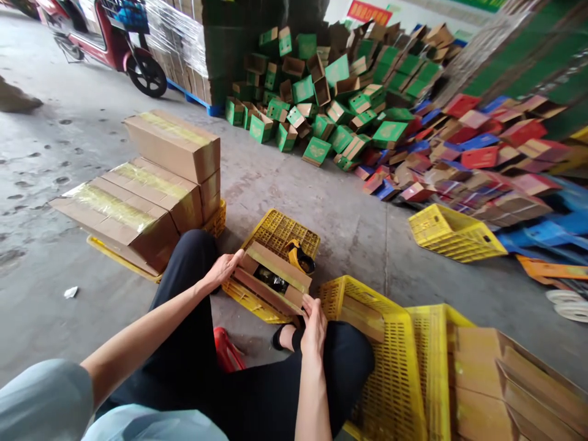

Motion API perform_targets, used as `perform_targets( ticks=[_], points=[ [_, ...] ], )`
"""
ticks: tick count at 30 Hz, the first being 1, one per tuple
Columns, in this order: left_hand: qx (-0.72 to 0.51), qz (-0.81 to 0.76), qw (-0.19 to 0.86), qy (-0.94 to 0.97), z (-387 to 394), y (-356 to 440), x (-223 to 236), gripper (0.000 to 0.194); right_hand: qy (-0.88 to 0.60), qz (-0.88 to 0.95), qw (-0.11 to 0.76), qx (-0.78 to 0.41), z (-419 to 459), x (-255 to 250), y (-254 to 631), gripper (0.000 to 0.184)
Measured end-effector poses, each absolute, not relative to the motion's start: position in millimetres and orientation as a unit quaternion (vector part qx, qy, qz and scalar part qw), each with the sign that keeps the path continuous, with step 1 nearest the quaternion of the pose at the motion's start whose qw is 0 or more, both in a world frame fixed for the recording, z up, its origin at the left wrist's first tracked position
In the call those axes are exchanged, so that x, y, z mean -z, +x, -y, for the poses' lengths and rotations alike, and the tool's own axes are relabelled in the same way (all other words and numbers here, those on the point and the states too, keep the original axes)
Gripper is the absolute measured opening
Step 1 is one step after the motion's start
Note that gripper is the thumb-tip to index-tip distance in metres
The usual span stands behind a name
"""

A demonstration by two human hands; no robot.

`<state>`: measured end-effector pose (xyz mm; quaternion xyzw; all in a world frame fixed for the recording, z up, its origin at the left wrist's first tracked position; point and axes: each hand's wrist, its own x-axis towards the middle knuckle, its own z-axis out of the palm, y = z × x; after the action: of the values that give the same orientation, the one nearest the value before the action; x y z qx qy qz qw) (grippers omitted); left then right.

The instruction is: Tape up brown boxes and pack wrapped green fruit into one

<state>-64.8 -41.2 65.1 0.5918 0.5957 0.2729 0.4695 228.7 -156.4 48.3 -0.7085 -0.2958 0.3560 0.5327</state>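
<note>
A long brown cardboard box lies on an upturned yellow crate before my knees. Its long flaps stand partly apart, and dark, shiny plastic-wrapped contents show through the gap. My left hand grips the box's left end, fingers at the corner. At the opposite end my right hand holds the near right corner; some of its fingertips are hidden. Just behind the box, a yellow and black tape dispenser rests on the crate.
Taped cardboard boxes are stacked at my left. Yellow crates and flattened-looking cartons stand at my right. Green boxes and red and blue boxes lie heaped behind. A red scooter is parked far left.
</note>
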Motion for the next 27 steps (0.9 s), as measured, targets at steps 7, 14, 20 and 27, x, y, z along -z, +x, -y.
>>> perform_targets(
  ticks=[7, 14, 20, 27],
  points=[
    [-0.162, -0.493, 0.35, 0.78, 51.9, -77.0, -51.8, 0.04, -0.722, 0.448, 0.398, -0.347, 160.1, -50.6, 223.1, 0.062],
    [-0.112, -0.444, 0.215, 0.862, 63.3, -66.5, -36.4, 0.025, -0.677, 0.68, 0.25, -0.13, 162.0, -37.6, 208.1, 0.018],
    [-0.148, -0.343, 0.187, 0.908, 62.2, -36.9, -27.7, 0.033, -0.661, 0.717, 0.206, -0.08, 153.6, -27.6, 197.3, 0.021],
    [-0.141, -0.333, 0.164, 0.918, 59.2, -30.9, -34.2, 0.039, -0.68, 0.696, 0.214, -0.086, 141.6, -37.2, 177.9, 0.038]
  ],
)
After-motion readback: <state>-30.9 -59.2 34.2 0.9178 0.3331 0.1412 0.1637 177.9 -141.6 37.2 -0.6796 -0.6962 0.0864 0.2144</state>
